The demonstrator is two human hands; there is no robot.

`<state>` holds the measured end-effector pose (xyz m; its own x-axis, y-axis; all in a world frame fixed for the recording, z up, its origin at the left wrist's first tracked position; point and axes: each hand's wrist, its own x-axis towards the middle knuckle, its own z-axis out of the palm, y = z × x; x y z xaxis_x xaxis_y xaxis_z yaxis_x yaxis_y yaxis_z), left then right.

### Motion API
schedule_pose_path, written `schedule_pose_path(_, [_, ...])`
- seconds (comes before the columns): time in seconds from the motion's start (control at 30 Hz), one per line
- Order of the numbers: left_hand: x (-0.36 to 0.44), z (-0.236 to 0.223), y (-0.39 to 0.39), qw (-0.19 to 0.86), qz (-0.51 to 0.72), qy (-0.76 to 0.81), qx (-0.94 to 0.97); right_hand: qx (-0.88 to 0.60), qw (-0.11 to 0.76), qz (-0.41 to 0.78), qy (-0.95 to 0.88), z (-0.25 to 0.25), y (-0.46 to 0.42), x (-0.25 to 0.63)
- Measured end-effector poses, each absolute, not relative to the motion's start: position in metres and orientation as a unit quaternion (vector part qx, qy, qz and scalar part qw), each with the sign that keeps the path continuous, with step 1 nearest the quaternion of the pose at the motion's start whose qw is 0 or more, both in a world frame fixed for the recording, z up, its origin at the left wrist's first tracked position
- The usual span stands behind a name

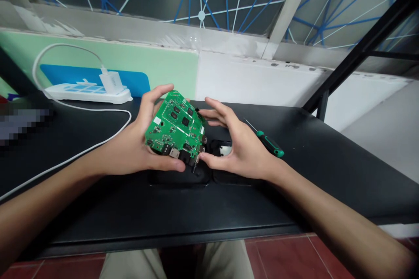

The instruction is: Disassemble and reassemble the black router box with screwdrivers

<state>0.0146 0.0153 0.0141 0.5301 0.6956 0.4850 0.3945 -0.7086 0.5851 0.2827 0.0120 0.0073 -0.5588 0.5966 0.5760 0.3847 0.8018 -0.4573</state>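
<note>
A green circuit board with chips and metal ports along its near edges is held tilted above the desk. My left hand grips its left side, thumb at the near edge and fingers at the far side. My right hand is at the board's right edge with fingers spread and curved; the thumb tip appears to touch a port there. Below the hands lie two black casing parts, a left one and a right one, partly hidden. Inside the right one a pale metallic patch shows.
A green and black screwdriver lies right of my right hand. At the back left, a white power strip holds a white charger, whose cable runs across the black desk. A black metal frame slants at the right.
</note>
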Motion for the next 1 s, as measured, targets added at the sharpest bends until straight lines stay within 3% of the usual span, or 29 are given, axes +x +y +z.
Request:
schedule_pose_path(0.2, [-0.004, -0.006, 0.018, 0.214, 0.348, 0.359, 0.839, -0.328, 0.380, 0.077, -0.862, 0.008, 0.018, 0.291])
schedule_pose_path(0.6, [-0.023, -0.007, 0.006, 0.211, 0.165, 0.392, 0.880, -0.344, 0.334, 0.040, -0.877, 0.006, 0.019, 0.293])
schedule_pose_path(1.0, [-0.019, -0.007, 0.005, 0.275, 0.183, 0.385, 0.862, -0.327, 0.285, 0.083, -0.897, 0.008, 0.013, 0.294])
